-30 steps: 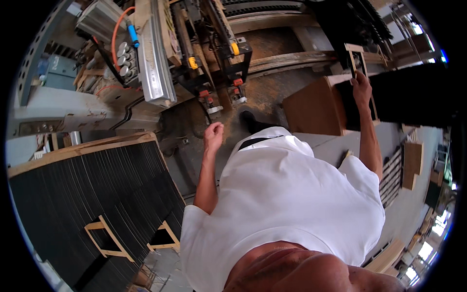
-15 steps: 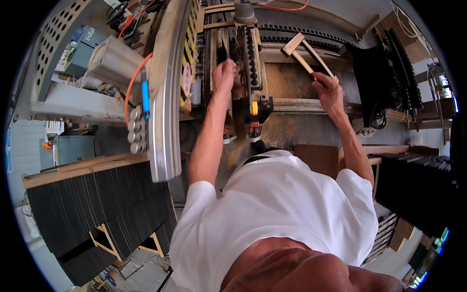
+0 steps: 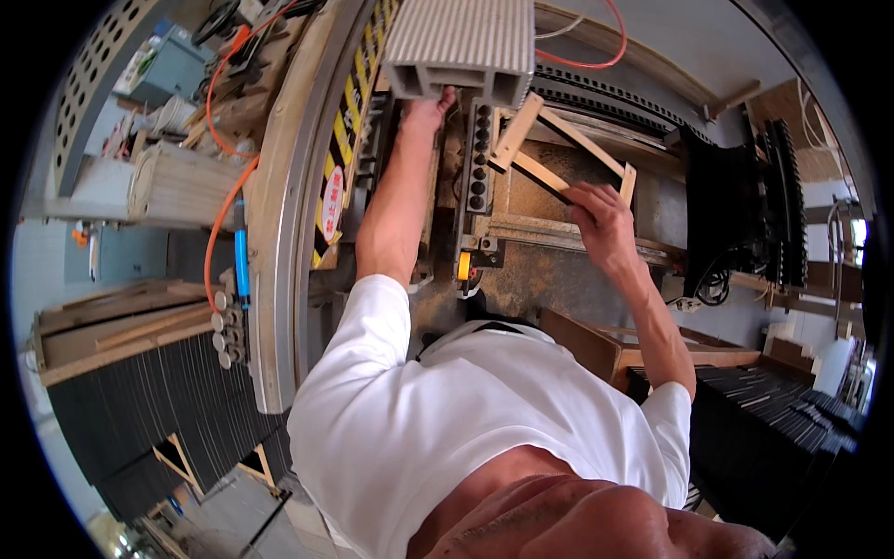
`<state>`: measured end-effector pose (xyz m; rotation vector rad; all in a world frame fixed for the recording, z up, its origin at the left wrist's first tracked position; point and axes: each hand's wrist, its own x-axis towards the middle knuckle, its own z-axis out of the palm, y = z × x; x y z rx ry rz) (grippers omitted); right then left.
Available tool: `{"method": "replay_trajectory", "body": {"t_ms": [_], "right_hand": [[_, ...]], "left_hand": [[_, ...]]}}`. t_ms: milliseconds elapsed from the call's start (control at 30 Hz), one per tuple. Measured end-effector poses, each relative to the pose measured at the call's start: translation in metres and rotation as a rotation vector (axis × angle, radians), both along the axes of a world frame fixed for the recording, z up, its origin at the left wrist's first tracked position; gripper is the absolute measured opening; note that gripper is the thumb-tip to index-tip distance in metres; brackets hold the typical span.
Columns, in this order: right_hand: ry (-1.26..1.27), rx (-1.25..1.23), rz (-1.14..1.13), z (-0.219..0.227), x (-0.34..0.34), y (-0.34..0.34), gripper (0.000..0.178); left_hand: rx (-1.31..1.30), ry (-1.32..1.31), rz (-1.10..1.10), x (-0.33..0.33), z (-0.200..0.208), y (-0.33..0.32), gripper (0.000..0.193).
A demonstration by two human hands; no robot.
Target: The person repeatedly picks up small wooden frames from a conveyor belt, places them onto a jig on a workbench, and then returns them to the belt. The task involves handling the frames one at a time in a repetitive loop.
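My right hand (image 3: 605, 219) is closed on the near corner of a four-sided wooden frame (image 3: 520, 133). The frame has pale wood bars and dark side faces, and it is tilted above the sawdust-covered machine bed (image 3: 582, 228). Its far left bar comes close to a rail with a row of black round parts (image 3: 480, 154). My left hand (image 3: 428, 112) reaches into the machine, right at the lower edge of a ribbed grey metal block (image 3: 461, 42). One finger points up beside the block; the other fingers are hidden, so what they touch cannot be seen.
A long metal beam (image 3: 284, 233) with a yellow-black striped strip (image 3: 349, 121) runs along my left. Stacks of dark panels stand at lower left (image 3: 140, 410) and lower right (image 3: 754, 419). An open brown box (image 3: 587, 345) sits near my right side. An orange hose (image 3: 223, 224) hangs at left.
The wooden frame has moved left toward the machine's rail and shows more of its four sides. My left hand has reached farther in. The ribbed block now covers the upper middle.
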<state>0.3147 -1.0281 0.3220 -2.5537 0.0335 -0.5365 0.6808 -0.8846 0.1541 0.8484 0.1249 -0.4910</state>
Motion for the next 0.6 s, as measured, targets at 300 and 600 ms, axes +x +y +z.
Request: {"method": "replay_trajectory", "body": {"t_ms": [300,600], "right_hand": [[-0.095,-0.185,0.358,-0.048,0.143,0.068,0.025],[-0.026,-0.599,0.305,-0.092,0.232,0.086,0.045]], "left_hand": [[0.264,0.151,-0.037,-0.271,0.034,0.154,0.021],[0.354,0.229,0.129,-0.419,0.058,0.251,0.021]]}}
